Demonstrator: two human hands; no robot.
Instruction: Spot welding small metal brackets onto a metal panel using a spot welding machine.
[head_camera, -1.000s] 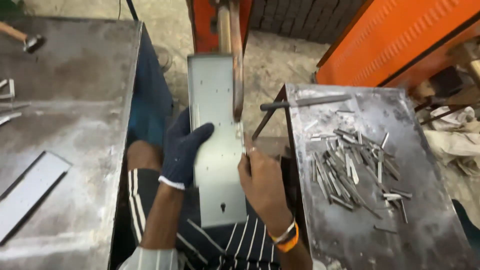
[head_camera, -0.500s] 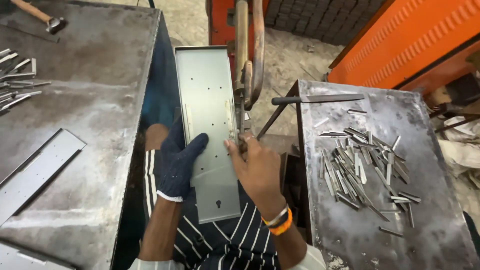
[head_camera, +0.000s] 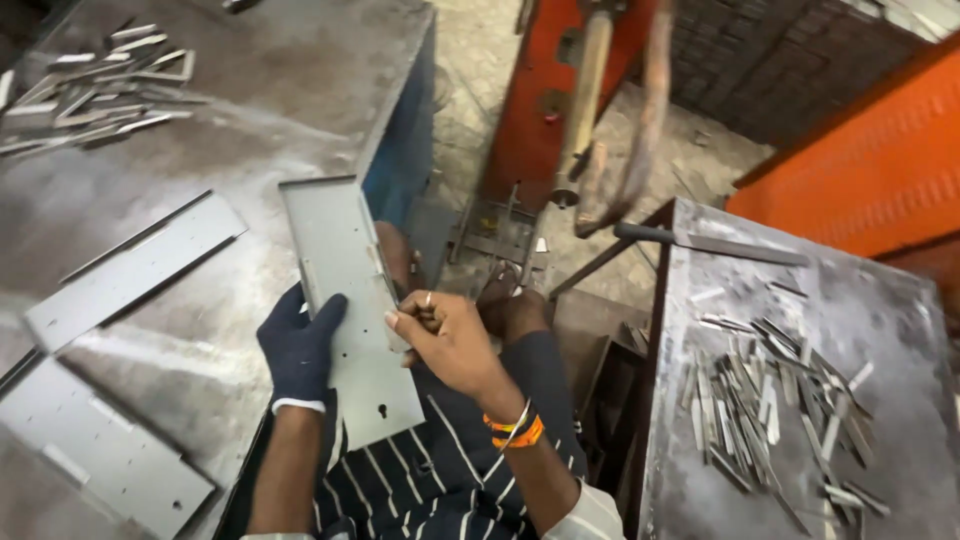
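My left hand (head_camera: 298, 345), in a dark blue glove, grips the left edge of a long grey sheet-metal plate (head_camera: 345, 290) with a small keyhole slot near its lower end. On the plate's right edge my bare right hand (head_camera: 445, 335), with a ring and orange wristbands, is closed over it, pinching what looks like a small metal strip there. The plate is tilted, its far end over the edge of the left steel table (head_camera: 230, 130). Above and to the right hang the two copper arms of the spot welder (head_camera: 620, 110).
Two similar grey plates (head_camera: 130, 265) (head_camera: 95, 450) lie on the left table, with a heap of small metal strips (head_camera: 85, 90) at its far corner. On the right steel table (head_camera: 810, 290) lie several thin metal strips (head_camera: 770, 400). An orange machine body (head_camera: 545, 90) stands ahead.
The plate has been drawn back and swung left, away from the welder arms, toward the left table. Both hands kept their hold on it.
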